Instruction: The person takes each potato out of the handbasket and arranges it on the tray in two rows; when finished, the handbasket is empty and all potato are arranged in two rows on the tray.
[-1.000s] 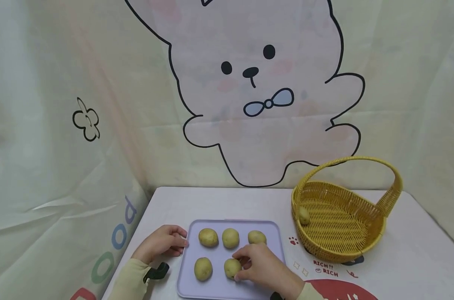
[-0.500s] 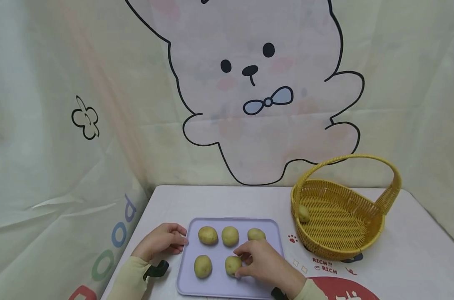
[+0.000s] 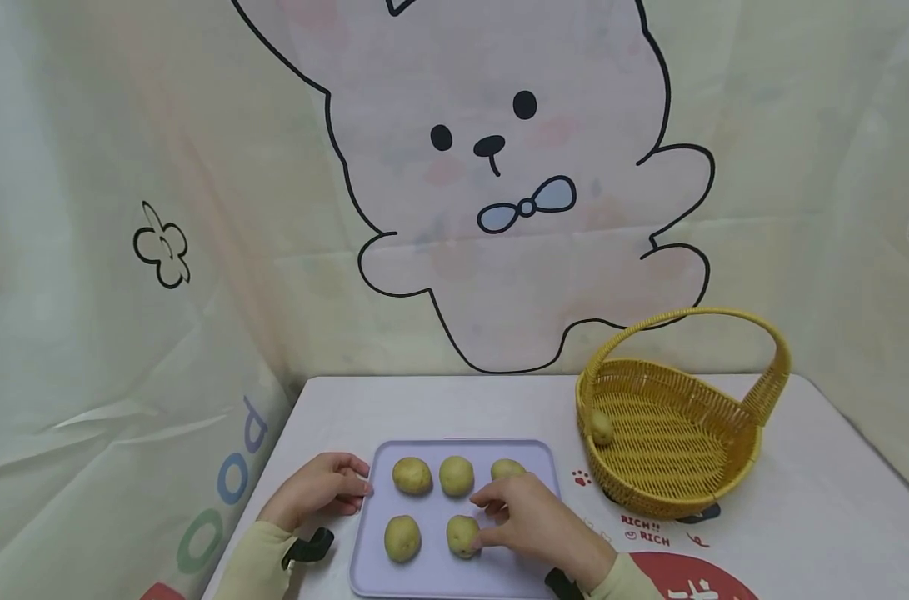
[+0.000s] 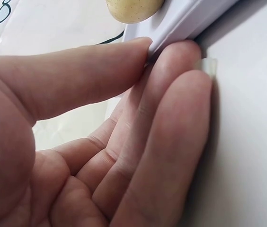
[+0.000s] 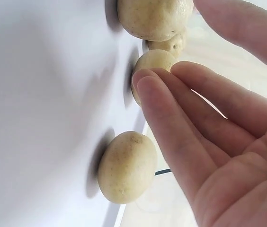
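On the lavender tray (image 3: 432, 579) lie several potatoes in two rows. My left hand (image 3: 319, 490) is at the tray's left rim; in the left wrist view the thumb and fingers (image 4: 181, 123) pinch that rim. Over the tray's right part is my right hand (image 3: 529, 521), its fingers extended and spread from the thumb. Its thumb tip is at the right side of the front-row middle potato (image 3: 463, 536), touching or very near it. The right wrist view shows that potato (image 5: 152, 16) between thumb and fingertips, not enclosed. The back right potato (image 3: 506, 469) is partly hidden by the hand.
A yellow wicker basket (image 3: 667, 496) with a tall handle stands right of the tray, one potato (image 3: 601, 427) at its left inside wall. The white table (image 3: 424, 408) has printed drawings. Cloth walls (image 3: 312, 333) enclose its back and sides.
The right hand's fingers have eased slightly away from the front-row middle potato, to the right. The left hand keeps its place at the tray rim. The head view has shifted a little.
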The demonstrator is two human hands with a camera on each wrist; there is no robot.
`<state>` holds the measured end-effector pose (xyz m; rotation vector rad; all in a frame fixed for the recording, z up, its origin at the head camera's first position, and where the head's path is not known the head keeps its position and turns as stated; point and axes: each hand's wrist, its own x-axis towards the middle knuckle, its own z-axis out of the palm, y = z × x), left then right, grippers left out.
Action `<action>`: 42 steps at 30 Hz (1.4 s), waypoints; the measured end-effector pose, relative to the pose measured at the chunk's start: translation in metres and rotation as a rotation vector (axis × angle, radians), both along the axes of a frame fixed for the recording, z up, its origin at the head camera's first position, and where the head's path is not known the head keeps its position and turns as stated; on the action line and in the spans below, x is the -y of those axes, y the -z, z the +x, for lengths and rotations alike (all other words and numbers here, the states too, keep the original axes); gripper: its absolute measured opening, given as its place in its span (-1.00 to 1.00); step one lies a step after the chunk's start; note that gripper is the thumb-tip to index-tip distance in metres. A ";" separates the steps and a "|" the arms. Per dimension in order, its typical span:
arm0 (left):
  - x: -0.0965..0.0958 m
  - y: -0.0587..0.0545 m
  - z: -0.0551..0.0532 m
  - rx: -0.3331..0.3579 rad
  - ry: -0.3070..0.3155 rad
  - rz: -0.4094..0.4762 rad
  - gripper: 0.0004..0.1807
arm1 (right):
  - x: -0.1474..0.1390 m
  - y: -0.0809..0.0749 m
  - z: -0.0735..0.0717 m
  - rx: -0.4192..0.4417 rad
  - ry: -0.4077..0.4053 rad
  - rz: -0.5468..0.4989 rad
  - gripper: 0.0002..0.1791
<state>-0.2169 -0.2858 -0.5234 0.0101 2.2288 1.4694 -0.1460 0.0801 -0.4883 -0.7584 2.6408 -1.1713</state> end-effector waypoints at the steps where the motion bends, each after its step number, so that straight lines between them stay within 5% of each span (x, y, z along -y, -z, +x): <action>1: 0.000 0.000 0.000 0.001 0.002 0.001 -0.63 | -0.001 0.000 0.000 0.001 0.001 0.002 -0.49; 10: 0.001 -0.001 0.000 -0.004 0.010 0.012 -0.61 | -0.026 -0.018 0.002 -0.044 0.039 -0.011 -0.51; 20: 0.000 0.001 -0.003 -0.007 0.009 -0.011 -0.63 | -0.117 -0.061 -0.006 -0.111 0.239 0.190 -0.58; 26: 0.000 0.004 -0.003 -0.008 0.014 -0.016 -0.63 | -0.162 -0.080 -0.025 -0.090 0.289 0.258 -0.53; 42: 0.002 0.007 -0.005 0.006 0.021 -0.010 -0.62 | -0.210 -0.043 -0.095 0.106 0.239 0.169 -0.46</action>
